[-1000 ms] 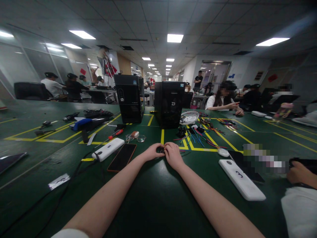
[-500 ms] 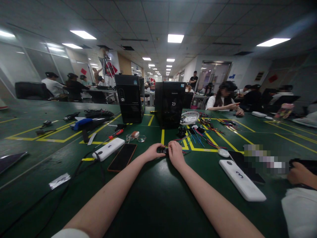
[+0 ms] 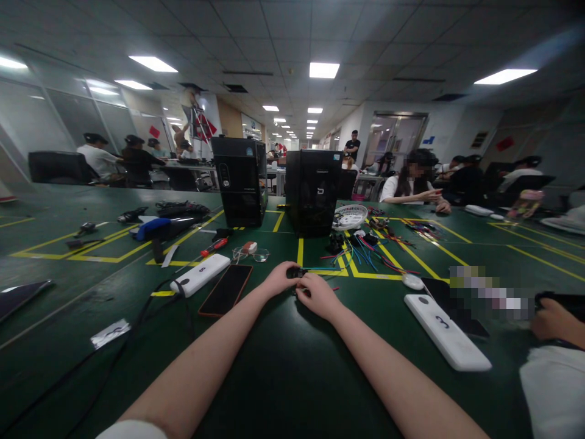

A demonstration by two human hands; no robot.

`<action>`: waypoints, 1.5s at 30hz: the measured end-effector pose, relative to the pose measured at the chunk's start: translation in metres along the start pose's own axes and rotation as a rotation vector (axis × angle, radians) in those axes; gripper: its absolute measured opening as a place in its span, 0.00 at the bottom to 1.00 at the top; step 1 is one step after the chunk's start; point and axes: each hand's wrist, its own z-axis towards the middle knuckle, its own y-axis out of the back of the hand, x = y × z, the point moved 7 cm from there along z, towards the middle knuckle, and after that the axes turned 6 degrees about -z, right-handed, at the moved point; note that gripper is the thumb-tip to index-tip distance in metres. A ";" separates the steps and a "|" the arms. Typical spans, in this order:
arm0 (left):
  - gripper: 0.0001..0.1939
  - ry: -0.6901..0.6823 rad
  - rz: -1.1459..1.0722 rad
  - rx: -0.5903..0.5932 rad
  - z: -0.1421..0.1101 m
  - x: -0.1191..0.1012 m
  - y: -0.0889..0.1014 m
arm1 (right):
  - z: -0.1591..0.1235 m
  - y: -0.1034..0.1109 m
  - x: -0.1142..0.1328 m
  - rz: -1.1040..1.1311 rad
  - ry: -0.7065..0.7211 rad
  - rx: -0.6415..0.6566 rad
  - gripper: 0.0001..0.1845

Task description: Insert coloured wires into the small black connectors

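A small black part with coloured wires [image 3: 297, 273] is pinched between the thumb and fingers of my left hand [image 3: 280, 278], just above the green table. A blue wire [image 3: 320, 269] runs from it to the right. My right hand [image 3: 319, 296] is beside it, fingers curled and pressed together against the near side of the part. Whatever those fingertips grip is hidden. The tip of a red wire [image 3: 336, 288] sticks out behind the right hand. Past both hands lies a bundle of black connectors with blue and red wires [image 3: 363, 244].
Two black computer towers [image 3: 240, 183] stand at the back. Left are a dark phone [image 3: 227, 291], a white power bank [image 3: 201, 275], glasses [image 3: 260, 255] and a red screwdriver [image 3: 214, 246]. Right are another power bank [image 3: 445, 332], a white basket [image 3: 351, 216] and a co-worker's hand [image 3: 555, 320].
My right hand has come down and toward me, its fingers curling lower. The black part has turned or shifted slightly left, and the blue wire now shows stretching right.
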 end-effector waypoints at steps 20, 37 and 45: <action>0.19 0.011 -0.071 0.146 -0.004 -0.008 -0.006 | 0.001 0.009 -0.038 -0.238 -0.150 -0.077 0.02; 0.18 0.009 -0.062 0.171 -0.003 -0.008 -0.006 | 0.000 0.015 -0.039 -0.093 -0.225 -0.195 0.06; 0.18 0.009 -0.073 0.157 -0.003 -0.007 -0.006 | -0.001 0.021 -0.036 -0.079 -0.200 -0.201 0.05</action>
